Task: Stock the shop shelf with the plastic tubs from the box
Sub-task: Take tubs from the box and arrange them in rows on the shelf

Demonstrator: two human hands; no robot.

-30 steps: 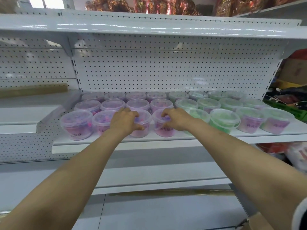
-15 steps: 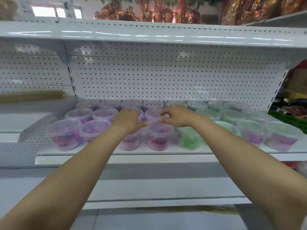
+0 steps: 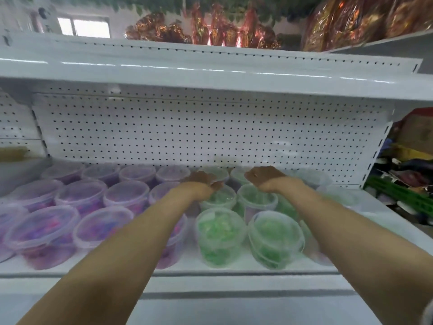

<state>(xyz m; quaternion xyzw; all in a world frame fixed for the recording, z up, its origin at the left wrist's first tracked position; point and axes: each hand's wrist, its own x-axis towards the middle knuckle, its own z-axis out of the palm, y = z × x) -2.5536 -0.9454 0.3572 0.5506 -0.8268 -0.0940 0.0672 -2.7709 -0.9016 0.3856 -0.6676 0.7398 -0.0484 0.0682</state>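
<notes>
We are reaching deep with both hands: the left hand (image 3: 203, 184) and right hand (image 3: 264, 179) are resting curled, empty, over green tubs (image 3: 220, 233) at the back. The shelf (image 3: 210, 269) is looking nearly full, purple tubs (image 3: 44, 233) filling its left; the box is out of sight.

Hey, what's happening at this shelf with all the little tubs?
A person is stocking a white metal shop shelf with clear lidded plastic tubs. Purple-filled tubs fill the left side and green-filled tubs sit in the middle. Both arms reach to the back rows: the left hand rests on a green tub's lid, the right hand hovers over the next one. Neither grip is clear.
</notes>
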